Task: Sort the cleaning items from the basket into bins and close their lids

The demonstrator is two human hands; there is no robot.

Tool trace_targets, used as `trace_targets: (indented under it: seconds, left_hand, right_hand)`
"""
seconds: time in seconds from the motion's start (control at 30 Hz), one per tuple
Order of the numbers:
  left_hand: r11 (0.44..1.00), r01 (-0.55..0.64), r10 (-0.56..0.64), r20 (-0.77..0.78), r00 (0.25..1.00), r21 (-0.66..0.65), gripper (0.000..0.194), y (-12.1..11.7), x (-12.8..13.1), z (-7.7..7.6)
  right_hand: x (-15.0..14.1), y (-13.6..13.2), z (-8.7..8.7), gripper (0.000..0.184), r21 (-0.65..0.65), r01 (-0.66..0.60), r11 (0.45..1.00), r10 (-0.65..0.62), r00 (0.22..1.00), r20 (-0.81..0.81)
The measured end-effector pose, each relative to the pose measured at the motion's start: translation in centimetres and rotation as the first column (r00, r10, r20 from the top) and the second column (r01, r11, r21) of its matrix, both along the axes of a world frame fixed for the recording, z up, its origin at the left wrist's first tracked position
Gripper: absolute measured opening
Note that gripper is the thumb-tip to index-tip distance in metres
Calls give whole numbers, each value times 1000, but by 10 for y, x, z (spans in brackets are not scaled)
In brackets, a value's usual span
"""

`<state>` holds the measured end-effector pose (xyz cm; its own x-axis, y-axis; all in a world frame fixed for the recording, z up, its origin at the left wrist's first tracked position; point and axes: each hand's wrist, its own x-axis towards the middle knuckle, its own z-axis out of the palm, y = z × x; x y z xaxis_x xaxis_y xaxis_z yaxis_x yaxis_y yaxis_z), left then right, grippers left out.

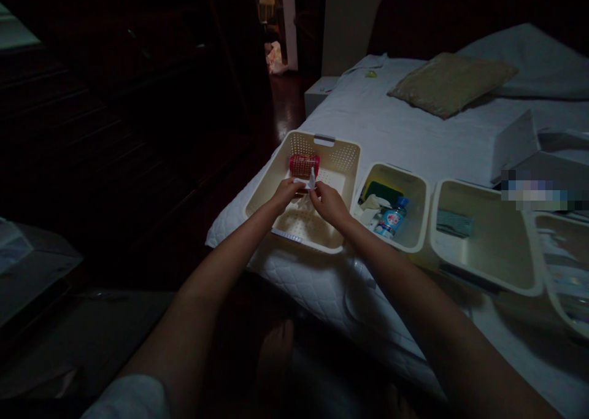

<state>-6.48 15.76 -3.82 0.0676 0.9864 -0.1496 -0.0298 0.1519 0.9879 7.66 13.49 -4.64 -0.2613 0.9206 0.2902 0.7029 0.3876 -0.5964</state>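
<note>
Here, we hardly make out the partly hidden white item [312, 177]; our left hand [285, 194] and right hand [329, 203] pinch it, stretched toward twelve o'clock, over the perforated basket [346, 161].

The small white piece [312, 178] looks thin and bent, with one bit pointing up. It is held over the holey cream basket [330, 153].

Four baskets [348, 180], two hands [330, 203], one red container [304, 165], one blue bottle [391, 220], one tan cushion [453, 84]
</note>
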Motion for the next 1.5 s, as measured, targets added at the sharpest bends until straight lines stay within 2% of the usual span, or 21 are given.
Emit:
trace_targets:
  seconds: [0.27,0.43,0.53,0.6,0.7,0.83,0.9,0.97,1.03,1.1,1.17,1.27,1.33,1.5]
  left_hand:
    - [998,-42,47,130,990,-45,11,0,-4,1]
    - [998,-12,23,192,981,-57,15,-3,-5,6]
    - [999,20,-13,190,982,-35,20,-4,-6,7]
    - [999,38,-33,184,982,-22,21,-4,-6,5]
    - [1000,8,-6,146,989,-16,19,-4,-6,4]
    - [999,-41,41,20,999,7,15,-5,-4,2]
    - [994,-62,70,-87,994,94,14,-5,-4,1]
    - [952,-121,192,-238,952,281,15,-6,-5,0]
    - [851,-121,346,-373,861,510,26,-7,-5,0]
    - [759,-4,408,-471,782,651,38,-10,-4,2]
    - [728,176,325,-560,762,662,41,-13,-2,2]
    - [747,348,121,-630,767,567,35,-18,2,-2]
    - [776,361,51,-622,781,517,29,-19,4,-6]
    - [813,339,39,-624,780,474,24,-19,6,-11]
  right_hand:
    - [0,4,-4,21,30,10,1000,-7,994,-108]
    - [0,4,-3,29,13,-97,995,97,968,-231]
    - [2,5,-7,34,57,-140,989,149,965,-215]
    - [3,7,-10,30,52,-149,987,156,969,-194]
    - [4,10,-14,21,13,-98,995,99,985,-140]
    - [3,9,-11,20,-4,-4,1000,3,999,-46]
    - [3,8,-8,22,0,20,1000,-20,1000,-4]
    - [2,6,-6,22,-1,33,999,-33,998,44]
    - [2,4,-6,24,8,37,999,-37,996,83]
    - [3,4,-7,25,38,35,999,-38,994,101]
    - [3,5,-9,26,73,39,997,-46,994,97]
    - [4,6,-10,26,103,74,992,-82,994,70]
    - [5,5,-8,25,119,93,988,-100,994,53]
    - [5,0,-4,21,131,123,984,-129,991,36]
